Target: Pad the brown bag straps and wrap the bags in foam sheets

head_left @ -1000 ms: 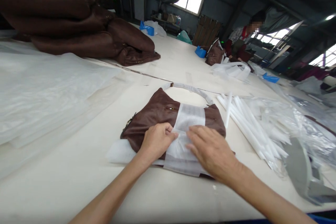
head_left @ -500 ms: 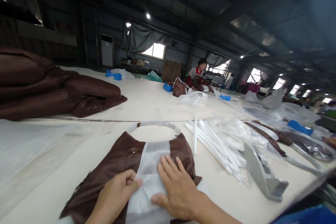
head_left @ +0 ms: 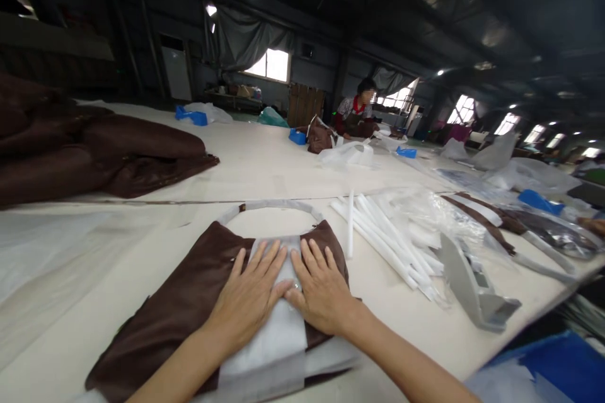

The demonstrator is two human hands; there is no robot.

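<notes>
A dark brown handbag (head_left: 174, 302) lies flat on the pale table in front of me, its wrapped handle (head_left: 276, 204) looping away at the far side. Down its middle runs a whitish translucent wrapping strip (head_left: 271, 340). My left hand (head_left: 250, 293) rests flat on the strip and the brown material beside it, fingers spread. Flat on the strip's right side and the bag lies my right hand (head_left: 319, 286), also with fingers apart. The two thumbs nearly meet over the strip.
White tubes (head_left: 382, 245) lie right of the bag beside clear plastic and a grey tape dispenser (head_left: 472, 289). Brown bags (head_left: 94, 145) are piled at the left, near plastic sheeting (head_left: 51, 264). A person (head_left: 357, 110) works across the table. Blue dispensers (head_left: 191, 115) stand farther off.
My left hand has opened from a pinch at the strip and moved forward to lie flat. My right hand has stayed flat, shifting slightly. The view has tilted down a little.
</notes>
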